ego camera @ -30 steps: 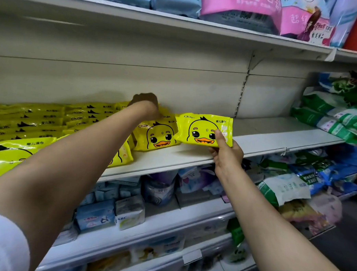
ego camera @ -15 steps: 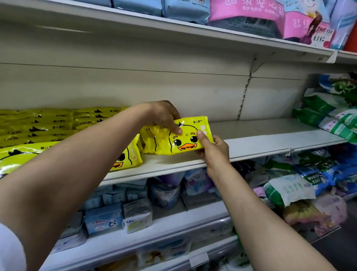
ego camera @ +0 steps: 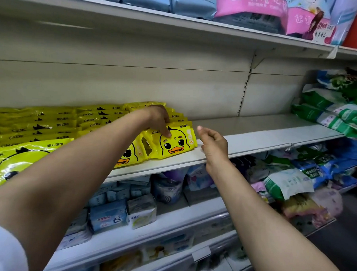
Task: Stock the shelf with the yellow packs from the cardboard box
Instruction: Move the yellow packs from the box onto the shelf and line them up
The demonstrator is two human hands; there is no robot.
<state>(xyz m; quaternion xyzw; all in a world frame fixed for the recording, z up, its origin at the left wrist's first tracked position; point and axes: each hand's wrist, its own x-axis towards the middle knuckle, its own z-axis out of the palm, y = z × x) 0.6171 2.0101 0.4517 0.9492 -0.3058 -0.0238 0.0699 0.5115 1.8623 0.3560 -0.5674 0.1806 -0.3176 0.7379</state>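
2 hands apart | head view: left hand [ego camera: 158,119] grips the top edge of the front yellow pack [ego camera: 170,141], thumb on its face | pack stands on the shelf [ego camera: 255,136], just left of the right hand [ego camera: 213,143] | right hand loosely curled, holding nothing, apart from pack

Yellow packs [ego camera: 51,125], duck-face print, glossy film: ranked in leaning rows across left and centre of frame on shelf [ego camera: 255,136]. Front yellow pack [ego camera: 171,142], centre frame, standing tilted back against its row, near shelf's front edge.
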